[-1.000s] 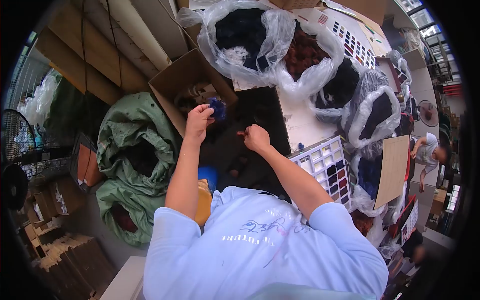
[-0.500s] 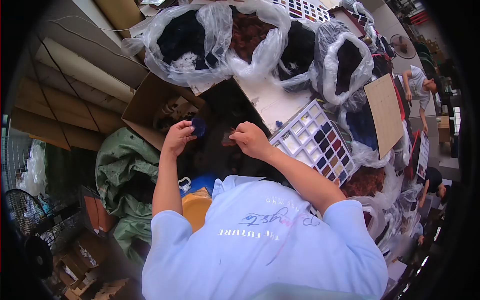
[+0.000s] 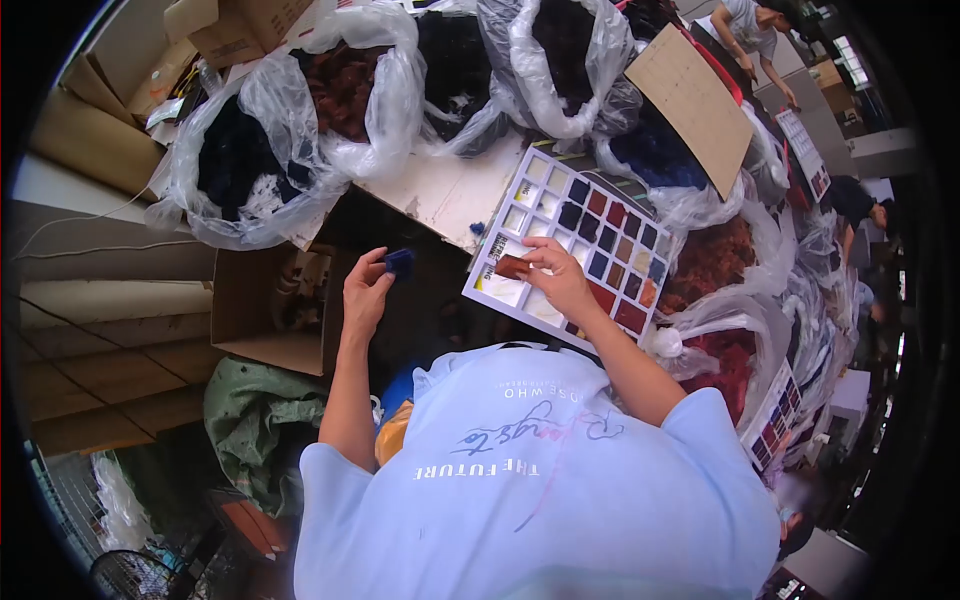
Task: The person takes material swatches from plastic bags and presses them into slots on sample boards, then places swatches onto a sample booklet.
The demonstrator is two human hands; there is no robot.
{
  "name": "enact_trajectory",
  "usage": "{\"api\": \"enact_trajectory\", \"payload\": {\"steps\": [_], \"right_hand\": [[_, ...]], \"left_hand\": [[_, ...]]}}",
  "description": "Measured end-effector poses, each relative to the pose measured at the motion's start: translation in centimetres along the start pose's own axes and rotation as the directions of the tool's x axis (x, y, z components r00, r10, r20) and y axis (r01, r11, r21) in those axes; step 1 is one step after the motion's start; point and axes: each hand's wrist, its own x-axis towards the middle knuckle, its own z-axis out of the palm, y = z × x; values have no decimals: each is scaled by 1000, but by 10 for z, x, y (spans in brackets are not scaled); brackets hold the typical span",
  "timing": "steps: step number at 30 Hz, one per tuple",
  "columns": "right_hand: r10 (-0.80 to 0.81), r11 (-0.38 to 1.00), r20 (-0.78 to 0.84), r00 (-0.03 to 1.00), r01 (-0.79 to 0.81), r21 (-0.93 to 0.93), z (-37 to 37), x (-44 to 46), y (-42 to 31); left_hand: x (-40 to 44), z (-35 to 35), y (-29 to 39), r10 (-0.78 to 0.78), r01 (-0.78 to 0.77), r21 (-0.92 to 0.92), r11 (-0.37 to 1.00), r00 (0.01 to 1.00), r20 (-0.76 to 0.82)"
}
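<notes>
My left hand (image 3: 366,290) pinches a small dark blue piece (image 3: 400,263) between thumb and fingertips, held up beside the cardboard box. Over the near left part of a white compartment tray (image 3: 540,318), my right hand (image 3: 562,282) grips a small reddish-brown piece (image 3: 512,267). Whether that piece touches the tray, I cannot tell. Many of the tray's compartments hold small coloured pieces in black, dark red, blue, brown and orange; those along its left side look pale. The exact material of the two held pieces is unclear.
Clear plastic bags of loose dark blue (image 3: 235,150), rust-red (image 3: 345,90) and black material line the white table (image 3: 430,190). A cardboard box (image 3: 262,330) and green sack (image 3: 255,430) are at left. A cardboard sheet (image 3: 690,105) leans at right. A person (image 3: 745,40) works beyond.
My right hand has moved from the dark gap to over the tray, with the reddish-brown piece. My left hand still holds the blue piece. The view has turned toward the right.
</notes>
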Motion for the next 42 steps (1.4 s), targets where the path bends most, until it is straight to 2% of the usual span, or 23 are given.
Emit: {"api": "enact_trajectory", "payload": {"steps": [1,2,4,6,9,13,15,17,18,20,22,24,25,26,27,28,30,31,32,34,37,40,42], "right_hand": [[58,970,-107,993,-30,239,-13,-11,15],[205,950,-164,965,-156,269,-32,-20,30],[437,784,-187,880,-271,559,-69,-38,46],[548,724,-232,804,-316,613,-95,-51,68],[576,705,-211,790,-350,617,-119,-56,92],[598,728,-116,793,-476,494,-119,-37,93],[603,716,-101,791,-480,506,-113,-22,101],[625,765,-140,768,-567,307,-101,-5,121],[632,756,-138,762,-569,323,-99,0,120],[426,843,-300,853,-495,-209,-99,7,108],[413,837,-315,855,-492,-238,-94,10,101],[288,813,-391,874,-439,-382,-87,9,96],[288,783,-400,870,-454,-425,-84,8,95],[285,781,-398,872,-452,-431,-81,4,93],[170,784,-386,906,-362,-504,-80,0,92],[52,774,-364,930,-268,-573,-80,-2,90],[-49,750,-300,953,-164,-641,-83,-6,85],[-135,716,-232,963,-67,-695,-83,-9,83],[-132,713,-231,964,-69,-698,-82,-12,81],[-167,572,-112,980,3,-820,-78,-17,78],[-114,458,-106,988,-43,-888,-73,-14,74],[-52,450,-153,987,-114,-886,-64,-3,76],[-93,407,-178,980,-125,-905,-57,-3,83]], "left_hand": [[5,17,7,-39,40,-14,999,999,24],[12,35,10,-36,36,-4,999,997,72],[28,68,17,-79,85,-15,996,971,227],[41,110,30,-120,92,103,990,945,304],[64,172,34,-104,48,128,991,870,483],[78,238,36,-213,15,315,949,767,606],[82,258,21,-207,-134,448,884,747,632],[81,270,23,-195,-225,516,826,745,638],[81,274,26,-166,-314,562,765,747,643],[79,278,29,-173,-355,601,716,744,646],[77,279,25,-171,-395,628,670,742,648],[75,277,18,68,-642,575,507,695,716],[73,277,18,70,-641,573,510,695,716],[69,278,16,106,-713,573,404,659,745],[66,279,18,139,-771,567,290,620,772],[62,279,20,146,-768,571,291,625,767],[56,277,23,338,-887,398,234,458,822],[53,276,24,316,-895,393,213,444,839],[49,274,24,318,-894,391,218,444,838],[42,272,33,247,-900,426,90,434,866],[45,272,28,232,-920,392,27,387,892],[49,277,26,189,-928,371,26,369,910],[52,279,28,230,-941,334,43,335,914]]}}
